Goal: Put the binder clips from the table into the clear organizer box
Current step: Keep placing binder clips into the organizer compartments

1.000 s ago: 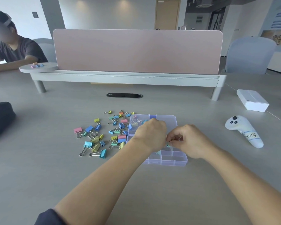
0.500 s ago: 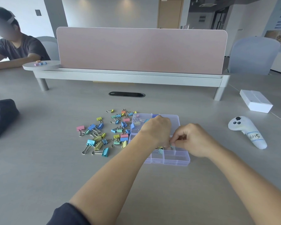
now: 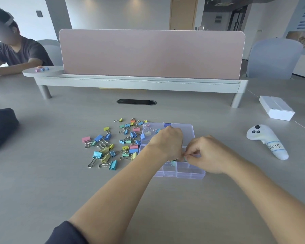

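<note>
- Clips (image 3: 109, 147): loose on the table (image 3: 42, 173), left of the box (image 3: 183, 175); probably light, stiff and slick, so pinch the body.
- Left hand (image 3: 167, 143): over the box, fingers hidden, so I cannot tell their state.
- Right hand (image 3: 209, 154): fingers pinch a clip (image 3: 184, 156) over the box.

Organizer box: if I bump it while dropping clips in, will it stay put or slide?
Probably slides easily: the box is thin clear plastic, mostly empty at the near end, so likely light, and it sits on a smooth table. Low and wide, with its lid lying open behind, it seems unlikely to tip. The moulded dividers suggest it stays stiff when pushed.
</note>
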